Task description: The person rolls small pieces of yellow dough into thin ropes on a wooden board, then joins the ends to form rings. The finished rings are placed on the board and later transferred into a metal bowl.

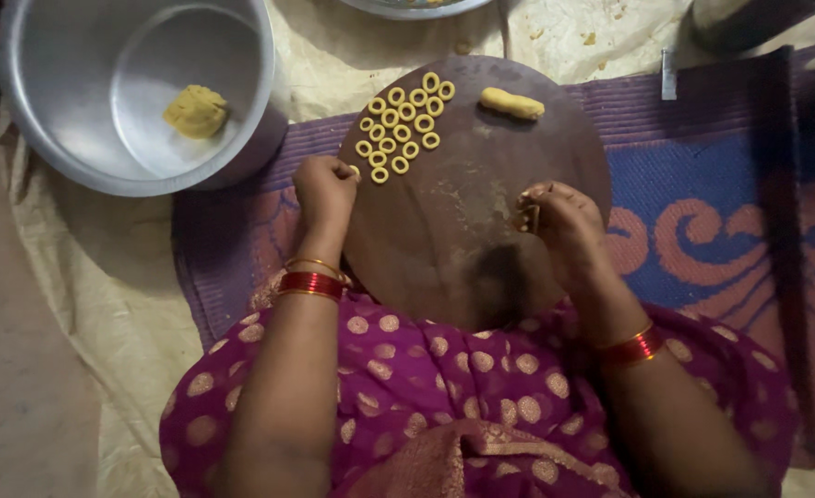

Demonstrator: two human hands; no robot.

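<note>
I see the left hand (326, 187) pinching a ring beside the dough rings (401, 126); right hand (555, 217), farther off, pinches dough.

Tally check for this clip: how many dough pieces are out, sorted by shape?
Dough rings laid on the round board: 19, as near as the picture lets me count
Dough roll on the board: 1
Dough lump in the metal bowl: 1
Total: 21
</note>
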